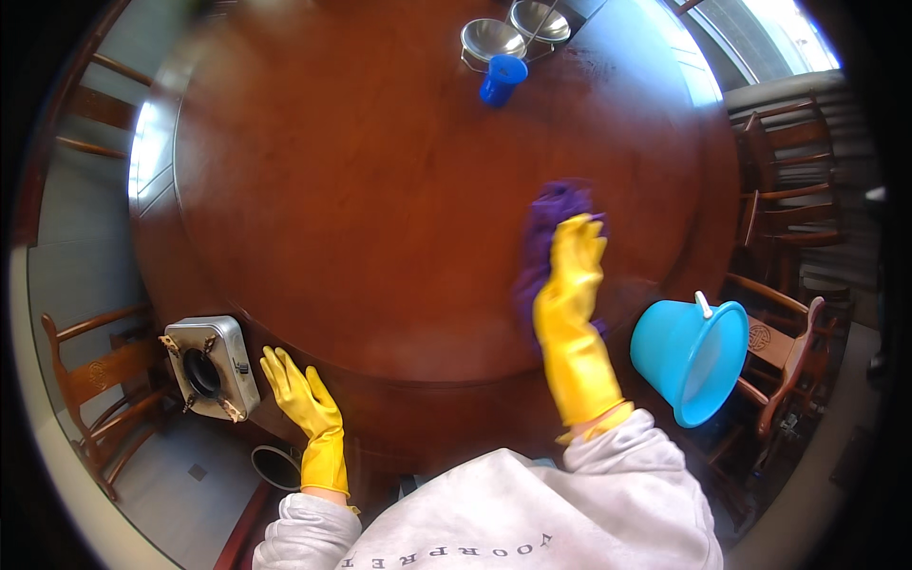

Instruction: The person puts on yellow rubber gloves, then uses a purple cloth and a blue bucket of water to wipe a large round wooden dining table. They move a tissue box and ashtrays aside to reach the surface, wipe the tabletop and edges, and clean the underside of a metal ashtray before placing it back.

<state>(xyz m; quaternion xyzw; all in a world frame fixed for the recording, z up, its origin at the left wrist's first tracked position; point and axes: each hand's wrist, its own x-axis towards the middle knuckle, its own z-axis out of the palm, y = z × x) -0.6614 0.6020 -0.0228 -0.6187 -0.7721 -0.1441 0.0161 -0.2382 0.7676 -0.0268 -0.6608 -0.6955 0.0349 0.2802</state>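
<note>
My right hand (573,285), in a yellow rubber glove, is on a purple cloth (552,214) that lies bunched on the round reddish-brown wooden table (356,214). Its palm faces down, and part of the cloth is hidden beneath the glove. My left hand (306,399), gloved in the same yellow, is at the near left edge of the table. It holds nothing, with the thumb spread from the fingers. Just left of it stands a metal portable gas stove (214,367) with a black burner. A light-blue plastic bucket (662,349) with a white handle grip stands to the right of my right forearm.
At the far side are two steel bowls (491,39) in a wire rack and a blue plastic cup (504,78). Wooden chairs (103,374) surround the table, with more chairs (791,214) on the right. A round bin (276,467) sits below the near left edge.
</note>
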